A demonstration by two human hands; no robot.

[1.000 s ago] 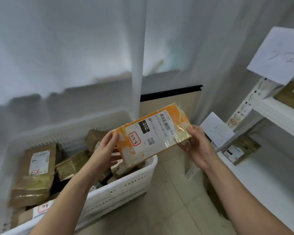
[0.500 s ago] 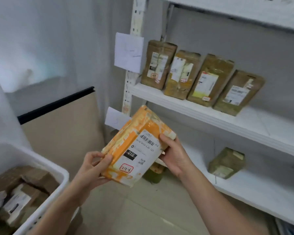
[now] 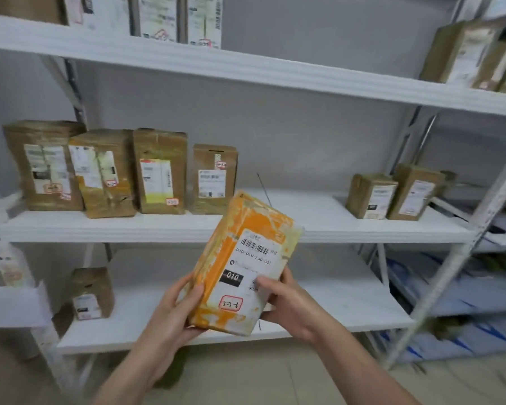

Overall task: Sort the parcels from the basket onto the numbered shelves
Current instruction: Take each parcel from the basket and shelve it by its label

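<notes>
Shelving runs across my view in three white boards. I hold the orange parcel (image 3: 243,267) in the air in front of it, tilted so its top leans right. Its upper end crosses the front edge of the middle shelf (image 3: 327,226) and its lower end hangs before the lower shelf (image 3: 348,290). My left hand (image 3: 173,311) grips the lower left edge, thumb on the face. My right hand (image 3: 287,302) grips the lower right edge, thumb across the white label (image 3: 257,258).

The middle shelf has a bare stretch behind the parcel, between a row of four brown parcels (image 3: 158,171) on the left and two brown parcels (image 3: 392,197) on the right. The lower shelf is bare to the right of a single brown parcel (image 3: 92,293). A perforated upright post (image 3: 450,264) bounds the bay on the right. The top shelf (image 3: 275,74) carries more parcels, cut off by the frame.

The label shows a barcode (image 3: 254,247), a printed line beginning "010-010", and a black patch (image 3: 231,277) reading "010". Below it a red-bordered sticker (image 3: 230,304) bears handwriting, upside down to me, that I cannot read for certain.
</notes>
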